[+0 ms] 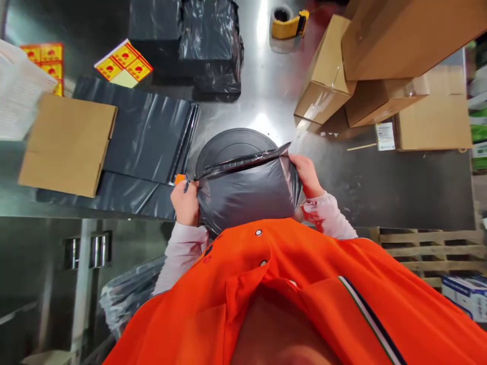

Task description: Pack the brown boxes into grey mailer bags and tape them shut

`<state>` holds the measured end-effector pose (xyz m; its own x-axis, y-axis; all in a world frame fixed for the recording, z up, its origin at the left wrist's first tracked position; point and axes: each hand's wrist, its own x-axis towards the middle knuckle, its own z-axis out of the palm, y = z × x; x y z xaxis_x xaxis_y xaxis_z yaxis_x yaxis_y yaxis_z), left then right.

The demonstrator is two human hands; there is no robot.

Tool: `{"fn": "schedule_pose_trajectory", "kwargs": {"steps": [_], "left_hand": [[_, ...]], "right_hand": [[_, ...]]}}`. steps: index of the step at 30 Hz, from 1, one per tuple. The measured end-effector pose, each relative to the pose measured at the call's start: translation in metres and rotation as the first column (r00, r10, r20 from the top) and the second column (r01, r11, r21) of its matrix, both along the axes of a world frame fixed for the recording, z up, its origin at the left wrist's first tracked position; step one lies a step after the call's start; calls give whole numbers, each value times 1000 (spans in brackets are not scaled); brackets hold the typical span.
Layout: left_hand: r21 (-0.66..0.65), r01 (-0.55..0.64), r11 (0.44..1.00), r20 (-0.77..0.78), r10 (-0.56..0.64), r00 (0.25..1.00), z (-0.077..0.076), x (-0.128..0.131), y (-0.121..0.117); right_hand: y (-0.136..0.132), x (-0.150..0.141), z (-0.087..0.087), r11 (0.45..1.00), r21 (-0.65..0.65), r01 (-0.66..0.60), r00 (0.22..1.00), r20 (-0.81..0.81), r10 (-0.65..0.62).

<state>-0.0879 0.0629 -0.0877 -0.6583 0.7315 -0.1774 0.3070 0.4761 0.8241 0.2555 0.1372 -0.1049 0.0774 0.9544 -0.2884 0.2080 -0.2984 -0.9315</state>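
Our orange jacket (323, 304) is nearest. Just beyond, the bulging black plastic bag (247, 195) lies long axis crosswise between our hands, overlapping a round black disc (232, 139); our left hand (185, 203) pinches its left upper corner, our right hand (306, 176) grasps the right end.

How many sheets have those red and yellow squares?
2: a slanted sheet near black parcels, and a far-left sheet partly behind white plastic. More may be hidden.

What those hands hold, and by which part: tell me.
A black plastic bag: left hand at its left end, right hand at its right, near the upper edge. Whether the left also holds the orange item is unclear.
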Motion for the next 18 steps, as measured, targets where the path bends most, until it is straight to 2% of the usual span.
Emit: {"fn": "schedule_pose_trajectory", "kwargs": {"steps": [1, 2, 3, 4, 5, 6, 7, 8, 9, 10, 11, 12, 13, 14, 15, 17, 18], "left_hand": [[10, 56, 998, -147, -54, 988, 7, -5, -1], [57, 106, 993, -325, -82, 942, 18, -9, -3], [154, 160, 975, -504, -62, 861, 33, -11, -8], [271, 267, 925, -651, -28, 759, 48, -9, -13], [350, 447, 823, -754, -35, 655, 64, -4, -19], [349, 657, 668, -826, -112, 552, 79, 4, -24], [280, 833, 478, -865, -251, 434, 92, 14, -27], [185, 933, 310, -861, -407, 306, 101, 22, -27], [101, 971, 216, -817, -539, 205, 107, 29, -24], [37, 975, 218, -764, -623, 168, 110, 32, -18], [4, 952, 306, -729, -651, 212, 110, 31, -10], [0, 907, 421, -713, -636, 296, 107, 26, -2], [20, 863, 504, -694, -615, 375, 103, 18, 6], [51, 843, 536, -657, -618, 432, 98, 10, 11], [83, 846, 526, -605, -648, 462, 92, 1, 14], [136, 872, 471, -530, -709, 465, 82, -12, 13], [161, 870, 465, -524, -707, 475, 78, -16, 10]], "right_hand": [[0, -2, 2, 1000, -13, 7, 1000, 2, -7], [-1, -3, 5, 1000, -25, 17, 1000, 6, -16], [-2, -5, 8, 999, -35, 20, 1000, 10, -20], [-3, -7, 11, 999, -42, 22, 1000, 11, -21], [-3, -9, 14, 999, -47, 24, 1000, 9, -23], [-3, -10, 16, 998, -51, 24, 1000, 7, -24], [-3, -12, 18, 998, -51, 22, 1000, 6, -22], [-3, -13, 19, 999, -50, 20, 1000, 7, -20], [-3, -14, 19, 998, -52, 23, 1000, 10, -23], [-3, -15, 20, 998, -55, 32, 999, 16, -31], [-3, -14, 20, 998, -53, 46, 999, 23, -45], [-4, -13, 20, 997, -46, 67, 997, 28, -66], [-6, -12, 20, 995, -33, 90, 996, 30, -89], [-7, -11, 20, 994, -17, 111, 993, 29, -110], [-8, -9, 20, 992, 0, 127, 992, 25, -127], [-11, -7, 20, 989, 26, 147, 989, 14, -147], [-12, -7, 19, 988, 30, 153, 988, 10, -153]]}}
